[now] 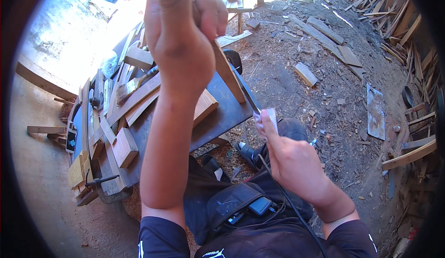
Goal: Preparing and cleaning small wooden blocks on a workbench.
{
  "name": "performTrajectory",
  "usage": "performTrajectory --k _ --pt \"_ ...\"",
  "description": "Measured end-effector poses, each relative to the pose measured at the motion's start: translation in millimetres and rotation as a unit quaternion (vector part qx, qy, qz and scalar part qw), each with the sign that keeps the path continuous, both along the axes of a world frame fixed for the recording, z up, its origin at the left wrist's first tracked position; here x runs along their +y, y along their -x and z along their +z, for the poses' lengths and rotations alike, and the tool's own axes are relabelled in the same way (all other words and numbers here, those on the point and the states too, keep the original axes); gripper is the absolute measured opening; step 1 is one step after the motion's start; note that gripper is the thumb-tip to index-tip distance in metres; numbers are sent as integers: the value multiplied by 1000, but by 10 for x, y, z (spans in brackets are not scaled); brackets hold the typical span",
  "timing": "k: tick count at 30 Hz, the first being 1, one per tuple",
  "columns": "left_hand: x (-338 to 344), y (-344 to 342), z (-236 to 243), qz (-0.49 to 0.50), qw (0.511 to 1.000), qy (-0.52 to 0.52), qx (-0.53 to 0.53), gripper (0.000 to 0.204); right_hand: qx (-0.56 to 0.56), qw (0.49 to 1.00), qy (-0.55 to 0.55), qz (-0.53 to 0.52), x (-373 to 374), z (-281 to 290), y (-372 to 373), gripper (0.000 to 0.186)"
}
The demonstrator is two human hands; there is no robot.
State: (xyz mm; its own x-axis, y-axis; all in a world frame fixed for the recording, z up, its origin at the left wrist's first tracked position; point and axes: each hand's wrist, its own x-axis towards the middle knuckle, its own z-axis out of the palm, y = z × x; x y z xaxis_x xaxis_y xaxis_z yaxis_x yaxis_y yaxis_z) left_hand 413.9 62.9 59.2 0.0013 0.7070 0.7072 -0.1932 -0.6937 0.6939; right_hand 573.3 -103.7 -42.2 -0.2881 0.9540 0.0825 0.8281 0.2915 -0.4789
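Note:
My left hand (pixel 185 40) is raised at the top middle, its fingers curled round the upper end of a narrow wooden board (pixel 229 75). That board slants down over the table's right edge. A thin dark point sticks out by the fingers; what it belongs to is hidden. Right of the board, my right hand (pixel 292 158) is closed on a whitish cloth (pixel 266 121) wrapped about the near end of a long, thin, flat metal tool (pixel 248 93). The tool runs up along the board's right side; I cannot tell whether they touch.
The dark table (pixel 222 116) bears wood offcuts, a wooden block (pixel 125 147), a paintbrush (pixel 130 89) and a clamp (pixel 104 184) at its near left corner. Shavings and loose planks (pixel 324 31) litter the floor. Wood strips (pixel 417 63) are piled at right. A cable (pixel 292 202) crosses my lap.

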Motion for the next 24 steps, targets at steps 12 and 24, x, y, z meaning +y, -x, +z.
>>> performTrajectory --k 12,24 --pt "81 -462 175 198 966 -62 -153 44 -17 1000 -22 -15 86 -55 116 64" --pt "-145 -355 182 81 996 -28 -29 64 -20 998 -62 -16 435 -143 145 68"
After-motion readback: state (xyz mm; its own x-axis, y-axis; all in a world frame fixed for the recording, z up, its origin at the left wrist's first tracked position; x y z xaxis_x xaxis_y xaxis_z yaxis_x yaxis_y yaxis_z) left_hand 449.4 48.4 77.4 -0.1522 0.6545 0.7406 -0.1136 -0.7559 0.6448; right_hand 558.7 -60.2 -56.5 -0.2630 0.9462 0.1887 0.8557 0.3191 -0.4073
